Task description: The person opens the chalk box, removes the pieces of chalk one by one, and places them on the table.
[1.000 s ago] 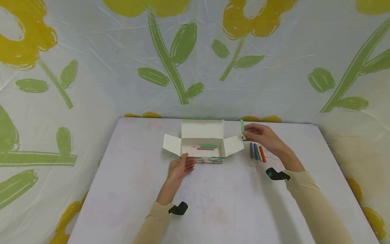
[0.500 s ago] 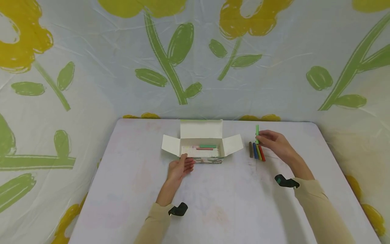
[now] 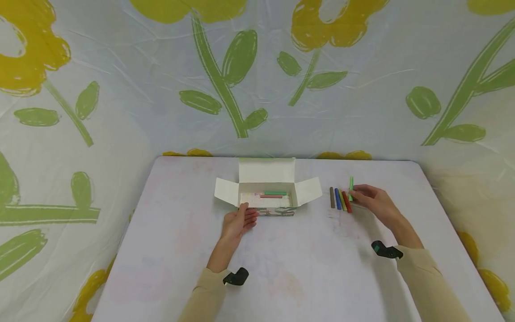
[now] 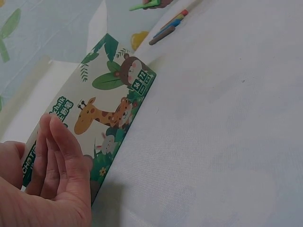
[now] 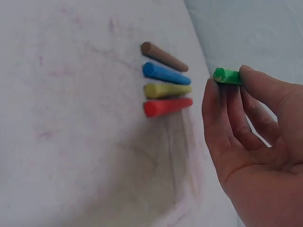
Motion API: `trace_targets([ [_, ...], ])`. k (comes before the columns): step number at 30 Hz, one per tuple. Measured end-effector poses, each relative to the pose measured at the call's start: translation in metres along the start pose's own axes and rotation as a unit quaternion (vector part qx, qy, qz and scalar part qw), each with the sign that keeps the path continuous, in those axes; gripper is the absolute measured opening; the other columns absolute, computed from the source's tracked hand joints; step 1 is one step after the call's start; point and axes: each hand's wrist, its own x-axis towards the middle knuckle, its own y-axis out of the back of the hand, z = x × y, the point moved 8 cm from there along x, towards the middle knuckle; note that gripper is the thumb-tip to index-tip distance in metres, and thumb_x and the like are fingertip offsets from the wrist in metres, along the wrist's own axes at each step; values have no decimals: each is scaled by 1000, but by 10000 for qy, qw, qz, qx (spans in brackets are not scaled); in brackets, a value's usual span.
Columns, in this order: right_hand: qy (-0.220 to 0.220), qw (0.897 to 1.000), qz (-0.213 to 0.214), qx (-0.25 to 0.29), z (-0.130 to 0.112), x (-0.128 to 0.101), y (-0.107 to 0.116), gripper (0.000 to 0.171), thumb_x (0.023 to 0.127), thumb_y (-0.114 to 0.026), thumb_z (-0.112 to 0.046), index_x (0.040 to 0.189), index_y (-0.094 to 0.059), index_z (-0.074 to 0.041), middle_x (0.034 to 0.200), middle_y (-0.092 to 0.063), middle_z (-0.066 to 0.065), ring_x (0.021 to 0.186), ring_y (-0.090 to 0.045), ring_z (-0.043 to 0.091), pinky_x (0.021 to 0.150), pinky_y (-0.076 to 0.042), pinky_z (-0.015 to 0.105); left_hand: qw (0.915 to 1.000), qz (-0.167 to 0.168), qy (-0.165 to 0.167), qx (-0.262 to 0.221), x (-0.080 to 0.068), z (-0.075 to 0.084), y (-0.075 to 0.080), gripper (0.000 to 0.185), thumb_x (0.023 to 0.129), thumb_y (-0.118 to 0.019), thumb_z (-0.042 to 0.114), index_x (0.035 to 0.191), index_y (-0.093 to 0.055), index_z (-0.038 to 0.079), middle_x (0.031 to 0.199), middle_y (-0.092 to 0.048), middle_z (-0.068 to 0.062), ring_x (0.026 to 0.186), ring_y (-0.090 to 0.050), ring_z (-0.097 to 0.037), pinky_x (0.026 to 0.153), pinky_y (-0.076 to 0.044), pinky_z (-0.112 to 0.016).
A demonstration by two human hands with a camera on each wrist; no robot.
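Observation:
An open chalk box (image 3: 276, 211) printed with animals stands on the table, its flaps spread. My left hand (image 3: 237, 222) holds its near left side, thumb at the rim and fingers along the printed front (image 4: 106, 109). Inside lie a green chalk stick (image 3: 275, 193) and a reddish one (image 3: 271, 197). My right hand (image 3: 378, 203) pinches a light green chalk stick (image 5: 227, 75) between thumb and fingertips, above the table. To its left lie brown (image 5: 163, 56), blue (image 5: 165, 73), yellow (image 5: 168, 90) and red (image 5: 168, 107) chalk sticks in a row, apart from the held one.
The white table (image 3: 193, 250) bears faint coloured smudges. A flower-printed cloth (image 3: 153, 89) hangs behind it and at both sides. The box's side flaps (image 3: 308, 191) stick out left and right.
My right hand has carried the light green chalk stick right and toward me, from beside the box's right flap to beside the red chalk stick. My left hand stays on the box.

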Motion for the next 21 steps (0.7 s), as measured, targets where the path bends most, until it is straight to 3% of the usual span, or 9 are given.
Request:
trace_targets([
  [4, -45, 9999, 70, -64, 13, 0, 0, 77, 102, -57, -55, 150, -43, 3, 144, -53, 26, 120, -58, 25, 106, -46, 50, 10000, -11, -52, 7, 0, 1, 1, 37, 105, -57, 25, 100, -70, -10, 83, -74, -8, 72, -69, -11, 67, -59, -22],
  [9, -82, 9993, 301, -225, 30, -1, 2, 72, 102, -61, -50, 146, -48, 6, 135, -59, 23, 105, -61, 14, 88, -52, 25, 10000, -25, 16, 4, 1, -1, -1, 37, 105, -58, 25, 100, -71, -9, 83, -75, -8, 72, -68, -10, 67, -59, -22],
  [12, -9, 9983, 523, -244, 36, -1, 3, 65, 102, -64, -44, 140, -52, 9, 127, -63, 23, 94, -63, 8, 78, -53, 16, 10000, -12, 30, 46, 2, -1, -1, 37, 104, -58, 25, 102, -70, -10, 84, -75, -8, 73, -69, -11, 68, -59, -22],
  [16, 90, 9947, 913, -473, 34, -2, 5, 54, 101, -67, -35, 129, -59, 11, 115, -68, 24, 84, -64, 9, 69, -54, 16, 10000, -39, -8, 89, 1, 0, 0, 39, 105, -58, 26, 105, -69, -11, 85, -75, -9, 73, -68, -10, 69, -60, -22],
  [21, 135, 9891, 1126, -940, 24, -4, 1, 44, 101, -68, -29, 121, -63, 10, 108, -70, 26, 87, -65, 23, 64, -50, 18, 9999, -44, 1, 101, 1, 0, 0, 39, 105, -58, 27, 106, -69, -11, 85, -75, -8, 75, -69, -11, 70, -60, -22],
])
